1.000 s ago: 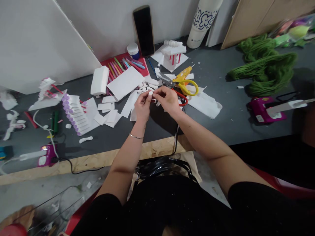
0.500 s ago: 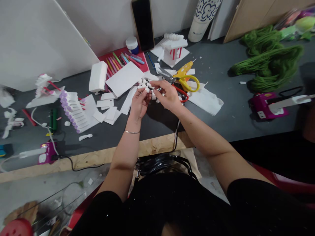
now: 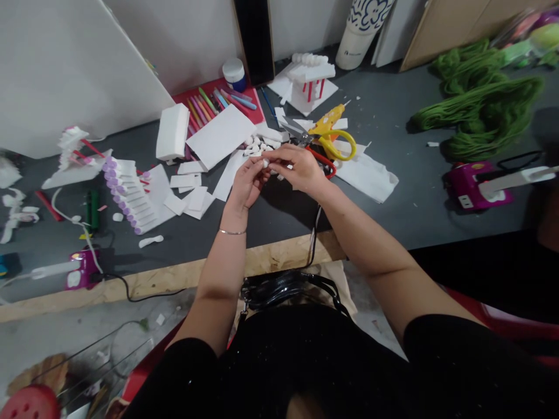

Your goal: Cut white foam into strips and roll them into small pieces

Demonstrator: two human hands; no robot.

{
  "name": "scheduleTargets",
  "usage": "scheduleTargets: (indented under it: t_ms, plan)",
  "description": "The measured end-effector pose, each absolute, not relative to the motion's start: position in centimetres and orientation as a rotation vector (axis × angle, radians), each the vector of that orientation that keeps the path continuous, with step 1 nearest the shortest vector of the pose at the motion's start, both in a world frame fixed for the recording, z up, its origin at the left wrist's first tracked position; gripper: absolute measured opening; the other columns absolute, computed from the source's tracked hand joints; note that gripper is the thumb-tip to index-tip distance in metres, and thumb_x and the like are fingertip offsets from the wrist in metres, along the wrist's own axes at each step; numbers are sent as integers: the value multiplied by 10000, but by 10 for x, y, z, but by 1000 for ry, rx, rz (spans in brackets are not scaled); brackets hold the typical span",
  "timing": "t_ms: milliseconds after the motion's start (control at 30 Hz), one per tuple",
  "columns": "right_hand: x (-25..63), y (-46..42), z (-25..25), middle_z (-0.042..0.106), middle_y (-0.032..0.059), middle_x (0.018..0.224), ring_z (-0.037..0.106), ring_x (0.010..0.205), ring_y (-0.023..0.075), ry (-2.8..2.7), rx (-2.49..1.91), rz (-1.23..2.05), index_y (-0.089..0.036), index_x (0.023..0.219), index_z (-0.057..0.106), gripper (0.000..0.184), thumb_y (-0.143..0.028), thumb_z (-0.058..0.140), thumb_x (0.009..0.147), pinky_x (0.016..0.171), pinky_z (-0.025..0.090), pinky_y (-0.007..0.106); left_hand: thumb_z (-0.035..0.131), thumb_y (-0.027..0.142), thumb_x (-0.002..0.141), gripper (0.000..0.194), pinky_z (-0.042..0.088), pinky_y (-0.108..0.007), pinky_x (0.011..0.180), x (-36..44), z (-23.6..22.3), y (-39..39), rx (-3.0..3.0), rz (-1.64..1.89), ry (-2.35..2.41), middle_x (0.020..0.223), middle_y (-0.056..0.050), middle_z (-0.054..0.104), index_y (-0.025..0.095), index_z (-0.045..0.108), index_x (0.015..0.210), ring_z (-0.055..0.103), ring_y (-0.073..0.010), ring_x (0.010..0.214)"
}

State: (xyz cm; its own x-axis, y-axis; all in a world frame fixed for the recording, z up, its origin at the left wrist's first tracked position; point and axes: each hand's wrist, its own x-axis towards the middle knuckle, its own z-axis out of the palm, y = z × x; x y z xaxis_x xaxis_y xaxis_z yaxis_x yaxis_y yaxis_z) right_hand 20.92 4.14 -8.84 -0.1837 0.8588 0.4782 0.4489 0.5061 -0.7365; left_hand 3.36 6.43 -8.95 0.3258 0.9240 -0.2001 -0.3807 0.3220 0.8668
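My left hand (image 3: pixel 248 184) and my right hand (image 3: pixel 297 169) meet above the dark grey table (image 3: pixel 279 218). Their fingertips pinch a small white foam piece (image 3: pixel 265 164) between them. Just beyond the fingers lies a heap of similar foam bits (image 3: pixel 257 145). Steel scissors with yellow handles (image 3: pixel 336 144) lie to the right of my right hand, and a red-handled tool (image 3: pixel 322 164) lies closer to it, partly hidden by my fingers. Flat white foam strips (image 3: pixel 227 174) lie to the left of my left hand.
A yellow glue gun (image 3: pixel 325 122) lies near a small white foam model with red posts (image 3: pixel 308 81). A red tray of coloured pens (image 3: pixel 222 99) stands behind the foam sheets. Green yarn (image 3: pixel 476 102) lies right, and a wooden table edge (image 3: pixel 174 279) runs below.
My hands have come closer together, and the fingers that were spread around the foam bits now pinch one small piece. The whole view has shifted slightly.
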Motion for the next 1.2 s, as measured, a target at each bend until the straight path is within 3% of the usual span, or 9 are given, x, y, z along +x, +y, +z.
scheduleTargets:
  t_ms: [233,367,567,700,933,1067,1200]
  plan:
    - [212,43,-89,807,91,1037,694,870,209,-1780,-1095,654,-197,1112,814,312,-435,676,966,800,563,345,856,209,858,220,489,-180,592,31,-91,64,928,977,802,688,44,666,205,638,825,638,-71,598]
    - [211,45,-91,800,73,963,679,798,184,-1708,-1129,719,-174,1036,802,270,-397,700,923,740,550,316,900,327,827,331,496,-191,603,34,-95,64,1016,1040,807,670,53,649,215,593,775,634,-79,607]
    - [210,45,-89,775,55,886,642,750,165,-1600,-1189,735,-157,993,791,234,-340,699,880,711,527,302,926,485,769,388,521,-216,654,41,-105,65,1082,1140,749,730,43,674,220,643,793,634,-86,660]
    - [207,43,-87,772,51,874,642,755,164,-1612,-1209,720,-164,995,788,224,-331,684,888,718,529,300,950,406,753,374,502,-212,637,44,-106,65,1073,1180,780,685,56,642,212,631,765,604,-81,626]
    - [207,40,-85,801,86,974,689,809,202,-1722,-1183,559,-190,1069,784,266,-379,639,950,779,580,342,825,204,900,299,484,-177,646,47,-91,57,880,1121,880,653,62,620,199,584,723,597,-61,608]
    - [210,40,-86,794,87,1036,699,822,207,-1846,-1113,507,-222,1215,765,312,-349,630,964,800,589,361,787,172,930,302,491,-155,661,44,-87,58,770,1083,842,697,60,635,195,568,723,590,-42,609]
    - [211,43,-88,799,89,1039,698,835,207,-1845,-1126,518,-213,1147,787,264,-291,654,934,791,580,346,775,175,938,303,478,-154,623,41,-89,59,764,1030,836,673,62,605,198,562,725,569,-45,589]
